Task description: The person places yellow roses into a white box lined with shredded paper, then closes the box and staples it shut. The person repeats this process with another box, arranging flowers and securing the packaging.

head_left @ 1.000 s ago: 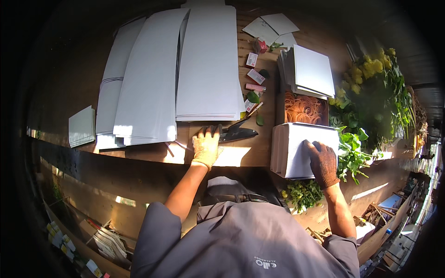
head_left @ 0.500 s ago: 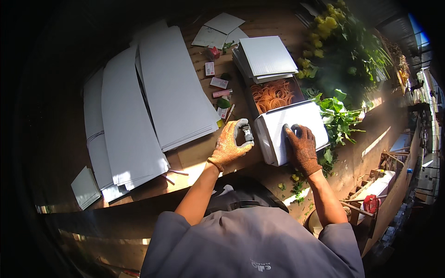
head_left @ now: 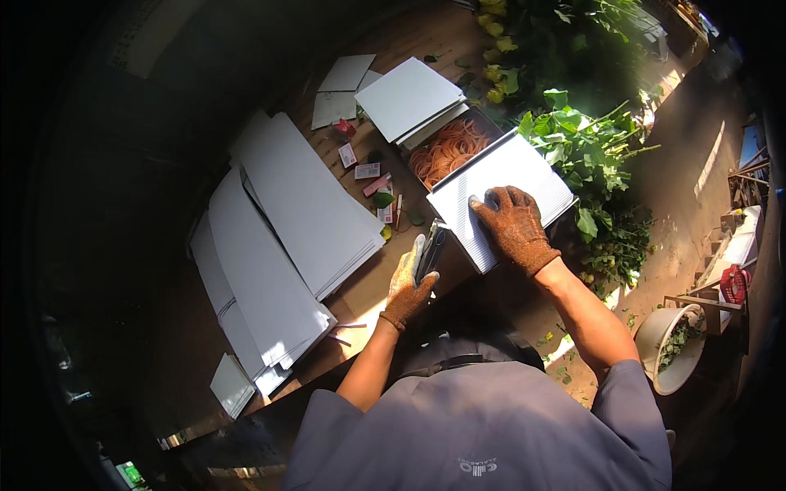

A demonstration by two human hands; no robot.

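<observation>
Both my hands wear orange-brown work gloves with grey fingertips. My left hand (head_left: 409, 285) is closed round a dark, narrow tool (head_left: 431, 250) with a metallic glint, beside the near left corner of a stack of white ribbed sheets (head_left: 520, 164). I cannot make out the tool's exact kind. My right hand (head_left: 514, 225) rests on top of that stack, thumb and fingers spread, fingertips at the surface. Just beyond the stack, a box holds many orange rubber bands (head_left: 454, 150). More white sheets (head_left: 409, 100) lie over the box's far end.
Long white boards (head_left: 315, 200) lie stacked at left on the wooden table. Small boxes (head_left: 368, 170), a pink lighter (head_left: 377, 185) and loose leaves lie between. Yellow roses (head_left: 495, 74) and green foliage (head_left: 573, 135) pile up at right. A white bucket (head_left: 643, 340) holds cuttings.
The view has turned, shifting the table's things. My left hand has tilted, showing more of the dark tool's length beside the sheet stack. My right hand stays on the stack.
</observation>
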